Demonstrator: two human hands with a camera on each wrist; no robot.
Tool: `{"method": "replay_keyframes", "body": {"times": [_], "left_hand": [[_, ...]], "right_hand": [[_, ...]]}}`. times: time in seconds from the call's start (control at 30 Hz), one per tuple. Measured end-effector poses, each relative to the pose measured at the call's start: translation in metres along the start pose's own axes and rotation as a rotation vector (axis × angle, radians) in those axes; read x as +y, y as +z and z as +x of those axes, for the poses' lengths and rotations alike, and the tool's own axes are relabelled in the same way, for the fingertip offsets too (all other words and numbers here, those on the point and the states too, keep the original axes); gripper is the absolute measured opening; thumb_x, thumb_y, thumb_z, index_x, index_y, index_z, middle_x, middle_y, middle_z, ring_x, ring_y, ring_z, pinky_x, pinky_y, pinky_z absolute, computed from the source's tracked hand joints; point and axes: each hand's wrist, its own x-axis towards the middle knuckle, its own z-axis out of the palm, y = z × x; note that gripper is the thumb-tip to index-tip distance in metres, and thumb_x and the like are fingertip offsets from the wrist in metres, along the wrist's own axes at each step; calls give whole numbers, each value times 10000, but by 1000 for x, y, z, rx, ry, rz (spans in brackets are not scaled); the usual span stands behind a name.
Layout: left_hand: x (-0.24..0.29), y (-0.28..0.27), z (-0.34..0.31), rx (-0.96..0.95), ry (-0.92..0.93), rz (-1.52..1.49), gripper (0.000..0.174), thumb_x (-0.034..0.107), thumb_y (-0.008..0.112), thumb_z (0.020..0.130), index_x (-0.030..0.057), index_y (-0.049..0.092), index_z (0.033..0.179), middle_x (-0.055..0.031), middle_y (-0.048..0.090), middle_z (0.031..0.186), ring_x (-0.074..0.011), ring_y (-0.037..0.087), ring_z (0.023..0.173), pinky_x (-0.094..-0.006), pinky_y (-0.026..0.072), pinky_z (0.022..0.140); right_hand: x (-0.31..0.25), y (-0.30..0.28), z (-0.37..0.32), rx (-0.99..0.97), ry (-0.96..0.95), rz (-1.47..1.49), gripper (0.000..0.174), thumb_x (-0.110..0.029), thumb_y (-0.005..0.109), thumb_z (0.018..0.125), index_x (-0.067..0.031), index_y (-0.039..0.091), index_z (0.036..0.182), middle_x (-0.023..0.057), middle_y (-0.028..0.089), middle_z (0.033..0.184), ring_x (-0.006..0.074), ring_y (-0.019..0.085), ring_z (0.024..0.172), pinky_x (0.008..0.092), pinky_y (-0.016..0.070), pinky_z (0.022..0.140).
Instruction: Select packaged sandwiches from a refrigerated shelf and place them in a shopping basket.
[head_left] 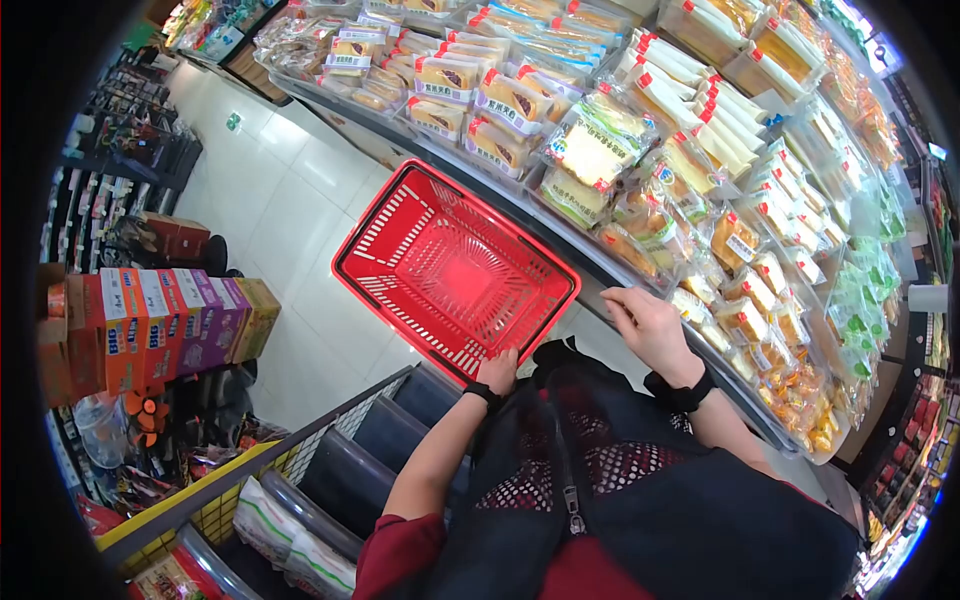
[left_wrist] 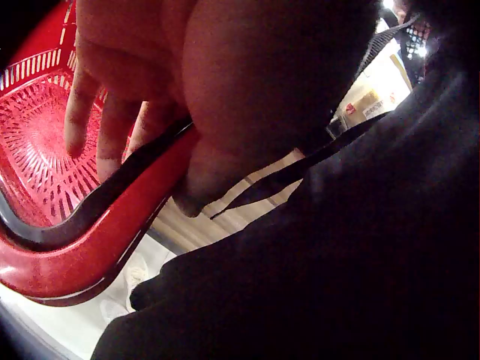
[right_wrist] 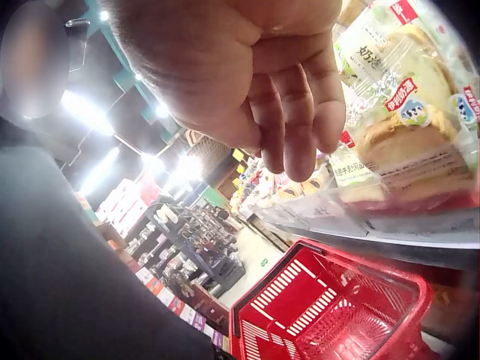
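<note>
Red basket [head_left: 455, 272] ahead of my left fingers [left_wrist: 118, 127], which hook over its near rim with the thumb outside, my right hand [head_left: 648, 330] raised beyond the basket's edge, fingers loosely bent and holding nothing, packaged bread [right_wrist: 409, 139] on the shelf just beside them.

My left grip [head_left: 497, 370] has the red plastic basket [head_left: 465, 270] by the rim at its end nearest me, its mouth facing up, a dark band inside the rim, slotted walls and base showing, one long side running just beside the bread display [head_left: 560, 215].
</note>
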Motion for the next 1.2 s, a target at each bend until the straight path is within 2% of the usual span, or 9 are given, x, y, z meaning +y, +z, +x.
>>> {"method": "replay_keyframes", "body": {"times": [0.4,0.63,0.7,0.73,0.97,1.03,1.1,1.17,1.2], "left_hand": [[-2,-3,1,-93,-46,-97,372,109,518,809,8,425,1155,-227,555,1133,-388,625,976,-520,500,794],[6,-6,1,-72,-113,-96,373,109,502,814,14,424,1166,-235,553,1172,-391,619,1000,-533,490,812],[3,-5,6,-137,-136,-95,516,124,558,781,-1,386,1251,-268,517,1224,-395,589,1046,-476,492,842],[2,-3,6,-102,-132,-67,529,128,575,765,-1,396,1246,-256,573,1150,-385,608,1011,-470,498,830],[21,-10,23,-103,-333,-13,439,133,630,762,22,459,1151,-232,646,996,-363,642,952,-456,520,809],[20,-5,29,-90,-366,-10,437,212,660,779,27,501,1141,-227,655,993,-368,646,943,-454,522,812],[20,3,37,-23,-480,-50,510,305,730,740,98,537,1164,-189,661,1010,-357,640,966,-475,516,813],[25,3,39,-28,-527,-56,528,392,699,762,93,537,1166,-197,652,1021,-372,638,961,-492,506,827],[33,2,37,52,-526,-4,495,358,669,793,88,517,1179,-196,646,1025,-365,642,943,-497,497,821]], "right_hand": [[-38,-20,-85,46,132,-135,92,-87,636,837,-67,639,927,88,628,764,275,630,677,354,507,579],[-29,-39,-92,92,115,-153,76,-109,632,848,-68,633,912,84,641,787,272,637,691,356,509,589],[-20,-45,-90,120,93,-144,75,-115,631,851,-69,632,910,83,640,787,271,637,691,356,508,591],[-16,-50,-90,116,101,-138,76,-120,630,853,-69,633,909,83,640,783,271,637,693,356,507,593],[41,-98,-105,197,115,-170,71,-126,631,856,-64,637,890,95,651,788,278,639,689,357,507,587],[60,-112,-113,201,130,-178,67,-119,633,857,-64,641,894,100,654,792,285,638,681,360,507,587],[79,-124,-118,216,192,-158,65,-108,635,856,-63,645,902,110,652,781,290,639,679,365,507,588],[93,-137,-119,195,189,-126,74,-104,636,855,-57,648,912,119,654,782,295,641,684,367,508,592],[98,-142,-119,196,182,-119,80,-106,639,854,-53,649,914,123,657,789,297,643,689,365,509,594]]}}
